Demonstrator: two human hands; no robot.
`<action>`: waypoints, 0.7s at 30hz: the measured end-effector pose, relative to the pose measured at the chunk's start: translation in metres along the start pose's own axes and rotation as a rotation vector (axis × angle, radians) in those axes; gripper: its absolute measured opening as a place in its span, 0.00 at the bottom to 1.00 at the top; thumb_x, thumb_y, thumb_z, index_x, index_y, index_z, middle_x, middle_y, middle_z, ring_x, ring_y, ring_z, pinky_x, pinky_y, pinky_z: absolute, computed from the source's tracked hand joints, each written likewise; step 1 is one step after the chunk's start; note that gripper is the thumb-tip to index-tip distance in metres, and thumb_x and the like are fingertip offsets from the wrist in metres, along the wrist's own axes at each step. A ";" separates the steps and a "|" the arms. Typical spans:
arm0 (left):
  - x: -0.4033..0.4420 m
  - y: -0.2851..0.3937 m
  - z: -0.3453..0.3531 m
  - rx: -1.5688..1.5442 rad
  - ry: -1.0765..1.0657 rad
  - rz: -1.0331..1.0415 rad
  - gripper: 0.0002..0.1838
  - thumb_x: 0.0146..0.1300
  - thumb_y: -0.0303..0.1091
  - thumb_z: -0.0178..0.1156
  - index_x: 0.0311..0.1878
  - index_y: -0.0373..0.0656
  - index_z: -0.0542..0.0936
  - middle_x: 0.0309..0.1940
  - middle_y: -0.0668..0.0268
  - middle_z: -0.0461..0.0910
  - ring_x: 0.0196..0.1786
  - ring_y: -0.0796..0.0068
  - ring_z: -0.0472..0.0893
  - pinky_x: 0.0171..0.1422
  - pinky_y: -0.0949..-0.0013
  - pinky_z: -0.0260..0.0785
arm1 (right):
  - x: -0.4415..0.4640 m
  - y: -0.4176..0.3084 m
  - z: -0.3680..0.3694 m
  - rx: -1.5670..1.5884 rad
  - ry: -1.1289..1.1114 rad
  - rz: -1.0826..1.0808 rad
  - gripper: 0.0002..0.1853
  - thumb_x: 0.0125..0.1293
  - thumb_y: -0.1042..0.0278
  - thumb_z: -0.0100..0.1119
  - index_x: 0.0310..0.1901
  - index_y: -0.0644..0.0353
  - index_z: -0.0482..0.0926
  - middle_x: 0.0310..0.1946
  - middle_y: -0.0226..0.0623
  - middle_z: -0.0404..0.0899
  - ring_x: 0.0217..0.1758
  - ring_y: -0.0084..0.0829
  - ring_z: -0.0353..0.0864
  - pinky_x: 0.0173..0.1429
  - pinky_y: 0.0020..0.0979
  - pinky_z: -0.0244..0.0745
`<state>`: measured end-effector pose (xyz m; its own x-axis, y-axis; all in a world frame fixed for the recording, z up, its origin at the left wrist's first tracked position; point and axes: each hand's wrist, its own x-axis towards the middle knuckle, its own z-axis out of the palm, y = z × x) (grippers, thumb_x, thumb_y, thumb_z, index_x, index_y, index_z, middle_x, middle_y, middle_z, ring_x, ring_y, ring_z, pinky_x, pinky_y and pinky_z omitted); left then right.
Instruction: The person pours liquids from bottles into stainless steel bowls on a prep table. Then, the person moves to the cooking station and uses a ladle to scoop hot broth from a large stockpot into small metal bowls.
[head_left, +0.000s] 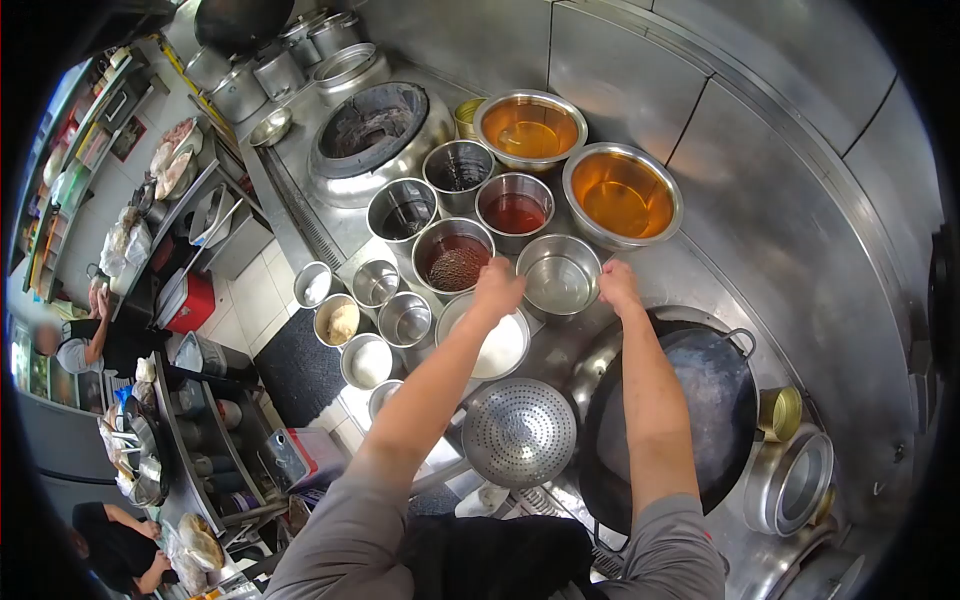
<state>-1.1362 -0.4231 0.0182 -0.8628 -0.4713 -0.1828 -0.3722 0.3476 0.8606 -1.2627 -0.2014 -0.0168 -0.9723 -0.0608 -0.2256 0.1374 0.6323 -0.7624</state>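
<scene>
Both hands are at a steel pot (pixel 559 277) with clear liquid in it. My left hand (pixel 497 289) is closed on its left rim, and my right hand (pixel 619 285) grips the right rim. Just left of the pot stand a container of dark red, grainy sauce (pixel 453 258) and, lower down, a bowl of white powder (pixel 497 346), partly covered by my left forearm. A pot of red liquid (pixel 515 207) is behind, beside two wide bowls of amber oil, one at the back (pixel 530 130) and one nearer (pixel 622 196).
A black wok (pixel 668 420) sits on the burner at the right, with a perforated strainer (pixel 519 432) left of it. Another burner (pixel 374 130) is at the back left. Small seasoning containers (pixel 367 361) stand left. Two people are at the far left, one above (pixel 93 335), one below (pixel 112 545).
</scene>
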 end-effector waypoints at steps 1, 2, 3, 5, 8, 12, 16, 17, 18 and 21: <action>-0.019 -0.006 -0.011 0.062 0.108 0.230 0.17 0.59 0.27 0.61 0.51 0.32 0.73 0.42 0.50 0.76 0.40 0.57 0.81 0.42 0.60 0.74 | 0.000 0.000 0.001 -0.004 0.013 0.000 0.08 0.53 0.77 0.53 0.34 0.65 0.81 0.27 0.47 0.84 0.27 0.38 0.86 0.35 0.38 0.80; -0.044 -0.012 -0.025 0.122 0.213 0.459 0.19 0.59 0.28 0.62 0.53 0.33 0.71 0.48 0.45 0.74 0.47 0.51 0.78 0.51 0.57 0.73 | -0.001 0.002 0.002 -0.009 0.026 0.003 0.08 0.53 0.77 0.53 0.34 0.65 0.81 0.27 0.47 0.84 0.27 0.38 0.86 0.36 0.38 0.80; -0.071 -0.016 -0.036 0.124 0.227 0.416 0.20 0.58 0.28 0.62 0.53 0.33 0.70 0.46 0.46 0.73 0.48 0.51 0.77 0.53 0.56 0.71 | 0.001 0.004 0.003 -0.017 0.018 0.002 0.09 0.53 0.76 0.53 0.35 0.65 0.81 0.27 0.46 0.84 0.27 0.38 0.86 0.36 0.38 0.80; -0.123 -0.039 -0.047 0.131 0.255 0.351 0.22 0.58 0.28 0.63 0.54 0.34 0.69 0.45 0.47 0.72 0.49 0.50 0.76 0.54 0.54 0.69 | 0.007 0.011 0.005 -0.037 0.001 -0.005 0.10 0.54 0.76 0.53 0.36 0.64 0.82 0.28 0.46 0.85 0.27 0.39 0.86 0.37 0.37 0.80; -0.166 -0.094 -0.043 0.103 0.272 0.139 0.24 0.61 0.28 0.62 0.56 0.32 0.64 0.46 0.48 0.70 0.47 0.53 0.78 0.50 0.56 0.72 | 0.004 0.010 0.005 -0.013 0.023 0.012 0.11 0.54 0.75 0.53 0.38 0.64 0.82 0.29 0.46 0.85 0.28 0.39 0.87 0.38 0.37 0.80; -0.169 -0.087 -0.043 -0.686 0.158 -0.379 0.24 0.66 0.28 0.57 0.56 0.37 0.54 0.49 0.49 0.69 0.46 0.59 0.80 0.46 0.61 0.80 | 0.010 0.020 0.014 0.016 0.088 -0.021 0.12 0.54 0.76 0.54 0.40 0.65 0.83 0.31 0.46 0.85 0.28 0.37 0.85 0.35 0.36 0.78; -0.149 -0.098 -0.034 -0.857 0.069 -0.370 0.20 0.68 0.25 0.53 0.53 0.33 0.53 0.51 0.46 0.66 0.46 0.53 0.82 0.48 0.58 0.85 | 0.009 0.018 0.013 0.009 0.074 -0.039 0.14 0.54 0.78 0.54 0.43 0.67 0.82 0.29 0.45 0.83 0.23 0.33 0.81 0.27 0.36 0.75; -0.147 -0.097 -0.031 -0.864 0.071 -0.363 0.20 0.68 0.24 0.53 0.53 0.33 0.53 0.51 0.47 0.66 0.46 0.53 0.82 0.48 0.58 0.85 | 0.007 0.017 0.012 0.006 0.069 -0.031 0.14 0.54 0.77 0.54 0.43 0.67 0.82 0.29 0.45 0.83 0.23 0.34 0.81 0.28 0.36 0.76; -0.147 -0.097 -0.028 -0.870 0.076 -0.359 0.20 0.68 0.24 0.53 0.53 0.33 0.53 0.51 0.47 0.65 0.46 0.53 0.82 0.48 0.58 0.85 | 0.008 0.020 0.016 -0.007 0.095 -0.055 0.14 0.54 0.77 0.54 0.43 0.67 0.82 0.29 0.45 0.83 0.24 0.34 0.82 0.28 0.36 0.76; -0.146 -0.094 -0.023 -0.893 0.082 -0.370 0.20 0.67 0.24 0.54 0.53 0.32 0.54 0.50 0.49 0.66 0.47 0.57 0.80 0.49 0.56 0.85 | 0.014 0.025 0.019 -0.046 0.132 -0.092 0.14 0.54 0.76 0.54 0.42 0.65 0.82 0.34 0.46 0.84 0.34 0.39 0.83 0.38 0.38 0.76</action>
<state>-0.9672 -0.4051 -0.0253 -0.7044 -0.4936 -0.5101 -0.1896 -0.5617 0.8053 -1.2690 -0.2015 -0.0505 -0.9972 -0.0202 -0.0718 0.0403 0.6640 -0.7466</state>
